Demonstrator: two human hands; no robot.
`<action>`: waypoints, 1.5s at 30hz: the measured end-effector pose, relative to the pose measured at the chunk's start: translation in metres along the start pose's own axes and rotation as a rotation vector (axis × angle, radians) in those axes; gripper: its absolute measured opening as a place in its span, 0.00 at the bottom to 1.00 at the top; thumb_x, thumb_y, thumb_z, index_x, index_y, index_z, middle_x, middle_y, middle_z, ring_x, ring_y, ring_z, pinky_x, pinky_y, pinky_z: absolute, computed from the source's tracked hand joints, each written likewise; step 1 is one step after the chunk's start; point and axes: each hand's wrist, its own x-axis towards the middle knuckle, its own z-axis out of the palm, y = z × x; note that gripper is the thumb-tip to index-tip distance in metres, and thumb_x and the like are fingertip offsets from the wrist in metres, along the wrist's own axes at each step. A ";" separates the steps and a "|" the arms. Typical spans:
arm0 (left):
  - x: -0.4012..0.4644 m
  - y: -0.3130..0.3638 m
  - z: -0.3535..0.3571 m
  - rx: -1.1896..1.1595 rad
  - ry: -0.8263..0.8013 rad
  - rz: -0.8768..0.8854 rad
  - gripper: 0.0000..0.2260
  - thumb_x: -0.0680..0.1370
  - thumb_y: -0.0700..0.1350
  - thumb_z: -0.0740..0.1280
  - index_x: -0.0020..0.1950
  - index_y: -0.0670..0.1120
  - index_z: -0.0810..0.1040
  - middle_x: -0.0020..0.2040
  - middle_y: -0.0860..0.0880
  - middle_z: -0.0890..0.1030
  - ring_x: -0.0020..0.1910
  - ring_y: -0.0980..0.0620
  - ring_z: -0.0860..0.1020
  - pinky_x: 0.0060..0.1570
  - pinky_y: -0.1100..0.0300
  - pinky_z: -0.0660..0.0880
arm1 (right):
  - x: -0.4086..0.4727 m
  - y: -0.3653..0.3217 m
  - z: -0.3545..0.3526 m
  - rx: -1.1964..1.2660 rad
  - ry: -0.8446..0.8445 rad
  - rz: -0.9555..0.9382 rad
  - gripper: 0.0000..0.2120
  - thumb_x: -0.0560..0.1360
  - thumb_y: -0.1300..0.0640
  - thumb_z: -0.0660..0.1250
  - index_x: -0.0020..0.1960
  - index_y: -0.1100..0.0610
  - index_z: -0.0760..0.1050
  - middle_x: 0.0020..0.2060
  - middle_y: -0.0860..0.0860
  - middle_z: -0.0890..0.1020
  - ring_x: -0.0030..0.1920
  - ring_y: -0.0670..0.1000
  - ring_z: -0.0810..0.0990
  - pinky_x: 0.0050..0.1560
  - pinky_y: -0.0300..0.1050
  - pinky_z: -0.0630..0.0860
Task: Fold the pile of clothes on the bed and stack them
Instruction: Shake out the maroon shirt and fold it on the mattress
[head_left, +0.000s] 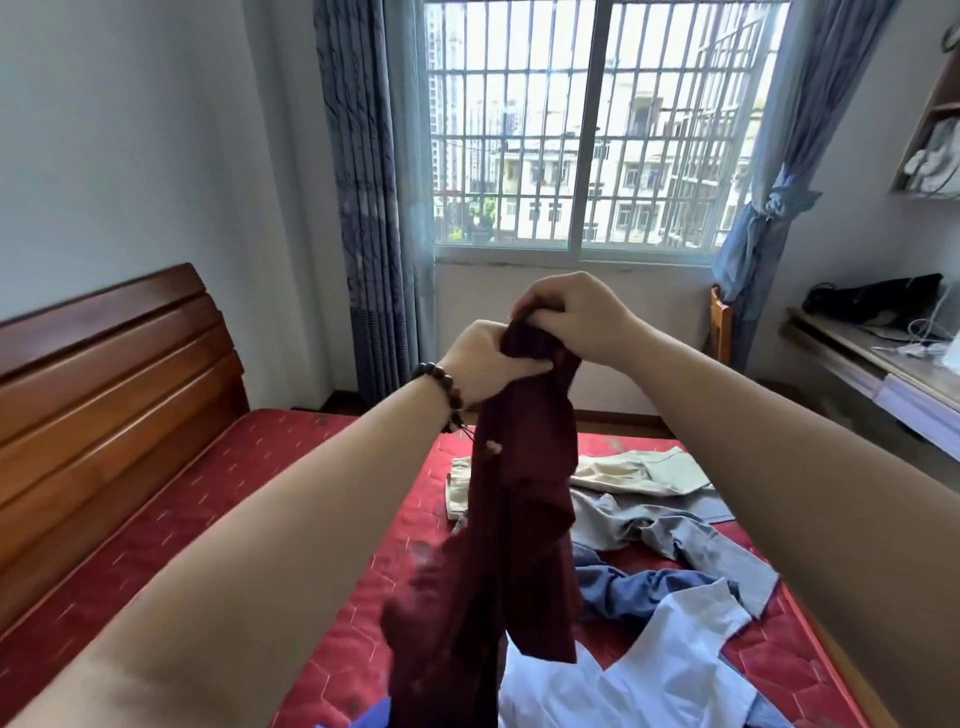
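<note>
The person's left hand and right hand are both pinching the bunched top edge of a dark maroon, soft, limp fabric garment, which is hanging lightly and probably wanting its 2 corners gripped well apart.

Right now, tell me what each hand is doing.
Left hand: fingers gripping the top of the maroon garment, held up over the bed.
Right hand: fingers pinching the same garment's top edge.
</note>
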 end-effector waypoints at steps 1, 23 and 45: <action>0.003 0.001 0.000 -0.063 0.034 -0.011 0.03 0.71 0.38 0.75 0.43 0.43 0.82 0.37 0.49 0.82 0.35 0.58 0.78 0.41 0.61 0.77 | -0.004 0.007 0.000 0.086 0.044 0.066 0.07 0.71 0.67 0.68 0.46 0.59 0.81 0.41 0.54 0.83 0.40 0.46 0.79 0.47 0.38 0.75; -0.006 -0.028 -0.096 0.061 0.463 -0.091 0.34 0.67 0.65 0.73 0.64 0.47 0.70 0.58 0.51 0.77 0.58 0.54 0.76 0.61 0.58 0.72 | -0.022 0.024 0.027 0.336 0.074 0.289 0.04 0.75 0.64 0.68 0.43 0.65 0.79 0.35 0.54 0.78 0.37 0.49 0.74 0.42 0.46 0.72; -0.011 0.012 -0.081 0.229 0.398 0.204 0.11 0.76 0.47 0.70 0.36 0.43 0.79 0.31 0.51 0.77 0.30 0.58 0.72 0.35 0.63 0.70 | -0.068 0.050 0.031 0.099 -0.024 0.432 0.06 0.72 0.62 0.72 0.41 0.56 0.75 0.30 0.49 0.74 0.30 0.47 0.71 0.33 0.42 0.70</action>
